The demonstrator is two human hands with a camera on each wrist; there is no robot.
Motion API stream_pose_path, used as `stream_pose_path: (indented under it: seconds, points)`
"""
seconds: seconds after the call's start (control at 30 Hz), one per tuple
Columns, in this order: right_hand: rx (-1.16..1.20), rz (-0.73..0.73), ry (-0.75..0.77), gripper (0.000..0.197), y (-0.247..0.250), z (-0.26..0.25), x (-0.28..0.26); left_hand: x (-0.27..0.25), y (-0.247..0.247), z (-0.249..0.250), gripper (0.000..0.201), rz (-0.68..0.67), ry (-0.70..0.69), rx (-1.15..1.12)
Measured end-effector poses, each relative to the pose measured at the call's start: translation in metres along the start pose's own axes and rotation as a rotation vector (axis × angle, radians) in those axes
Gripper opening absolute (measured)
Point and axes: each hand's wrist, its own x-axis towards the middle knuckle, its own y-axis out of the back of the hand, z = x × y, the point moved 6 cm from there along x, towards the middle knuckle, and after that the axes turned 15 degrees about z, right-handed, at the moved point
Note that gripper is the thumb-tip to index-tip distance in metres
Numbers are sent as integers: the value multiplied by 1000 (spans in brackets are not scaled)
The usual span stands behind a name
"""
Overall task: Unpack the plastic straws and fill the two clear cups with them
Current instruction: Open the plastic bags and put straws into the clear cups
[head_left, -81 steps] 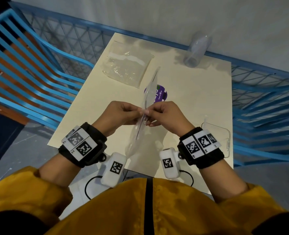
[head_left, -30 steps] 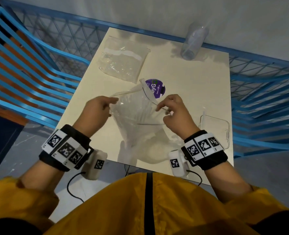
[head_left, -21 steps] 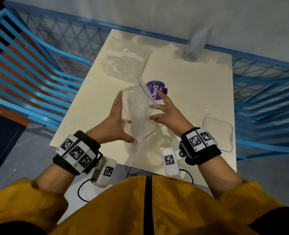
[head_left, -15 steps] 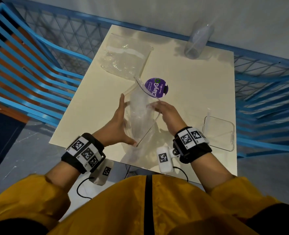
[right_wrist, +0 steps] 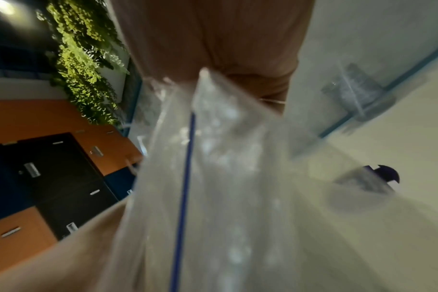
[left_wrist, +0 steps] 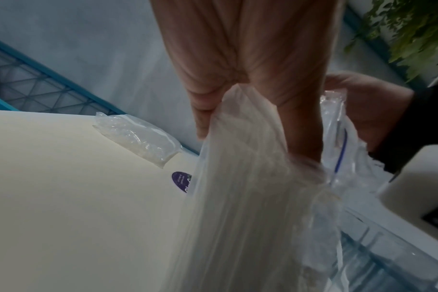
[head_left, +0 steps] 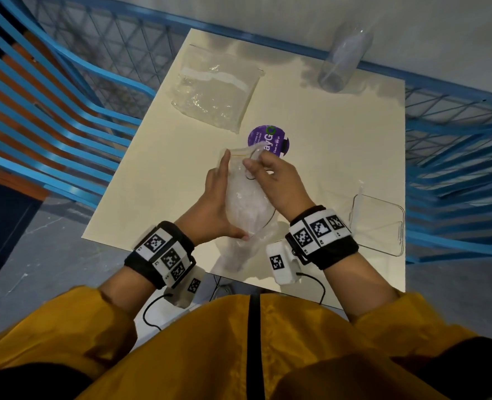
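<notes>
A clear zip bag of clear plastic straws (head_left: pixel 246 203) is held over the middle of the cream table (head_left: pixel 164 180). My left hand (head_left: pixel 218 197) holds it from the left, fingers lying straight along its side and thumb tucked under it. In the left wrist view the straw bundle (left_wrist: pixel 250 197) runs out from between the fingers. My right hand (head_left: pixel 270 180) curls over the bag's open mouth and pinches its rim; the bag's blue zip line (right_wrist: pixel 185 177) shows in the right wrist view. A clear cup (head_left: pixel 343 62) stands at the far right edge, apart from both hands.
A second clear bag (head_left: pixel 216 88) lies flat at the far left of the table. A purple round sticker (head_left: pixel 270 140) sits just beyond the held bag. A flat clear lid or tray (head_left: pixel 377 223) lies near the right edge. Blue railings (head_left: pixel 65 111) ring the table.
The bag, pulled wide open a second ago, is now gathered narrow. My left hand has wrapped round its side and my right hand has moved up to its mouth.
</notes>
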Motion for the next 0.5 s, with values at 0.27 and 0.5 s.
stream_pose_path:
  seconds: [0.27, 0.5]
  points:
    - [736, 56, -803, 27, -8, 43, -2, 13, -14, -3, 137, 44, -175, -141]
    - [184, 6, -633, 29, -8, 78, -4, 17, -39, -2, 68, -52, -158, -146]
